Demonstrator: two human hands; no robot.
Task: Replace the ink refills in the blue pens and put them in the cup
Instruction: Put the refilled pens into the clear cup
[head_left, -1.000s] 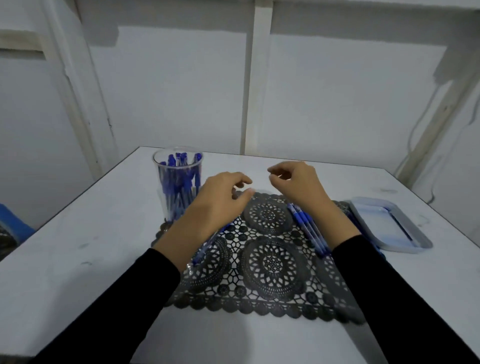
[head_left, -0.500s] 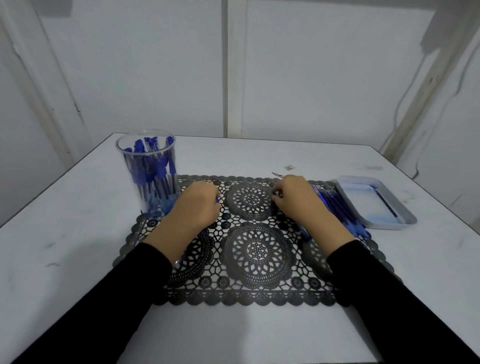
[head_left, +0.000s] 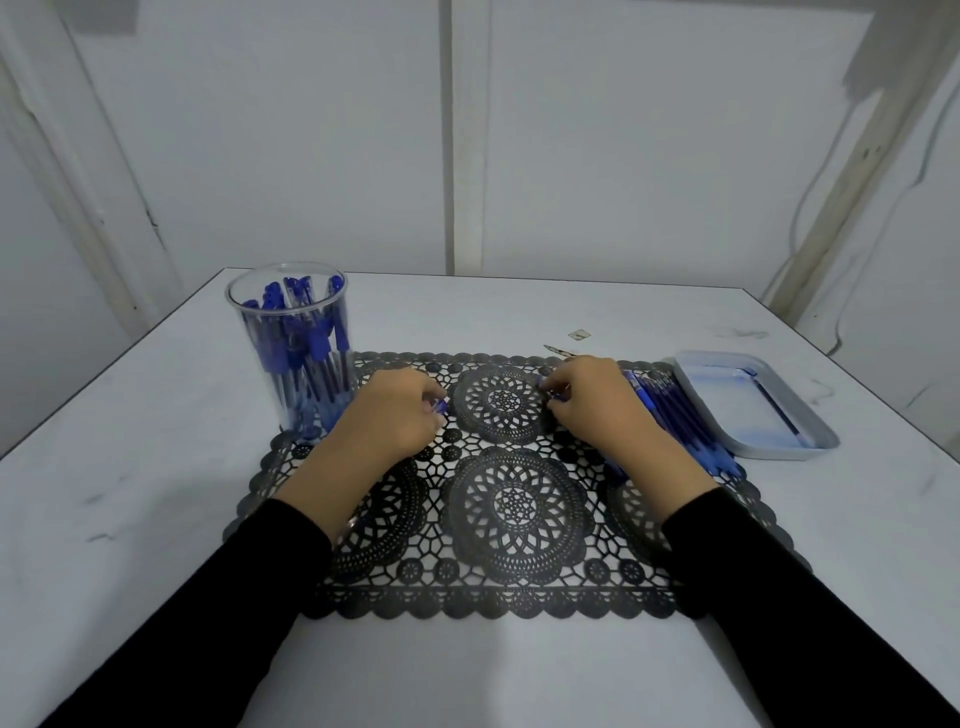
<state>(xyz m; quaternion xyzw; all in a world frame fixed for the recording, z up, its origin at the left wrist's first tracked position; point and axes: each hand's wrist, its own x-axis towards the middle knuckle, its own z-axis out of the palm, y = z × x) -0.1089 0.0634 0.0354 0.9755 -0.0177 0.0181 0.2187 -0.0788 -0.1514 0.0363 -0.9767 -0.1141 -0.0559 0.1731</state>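
Cup (head_left: 291, 358) sits left on the tabletop (head_left: 156, 467). I've got the left hand (head_left: 387, 418) with its grip curled round a blue pen (head_left: 440, 406); the right hand (head_left: 597, 405) pinches a small blue piece (head_left: 544, 385). Loose pens (head_left: 675, 415) lie right. Light, slick plastic I reckon, so hold mid-barrel.

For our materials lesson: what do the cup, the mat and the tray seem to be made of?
Cup: clear, glossy plastic, perhaps glass; the pens show through its wall. Mat: black, matt, probably plastic cut like lace; table shows through the holes. Tray: pale, smooth plastic, seemingly; rounded moulded rim.
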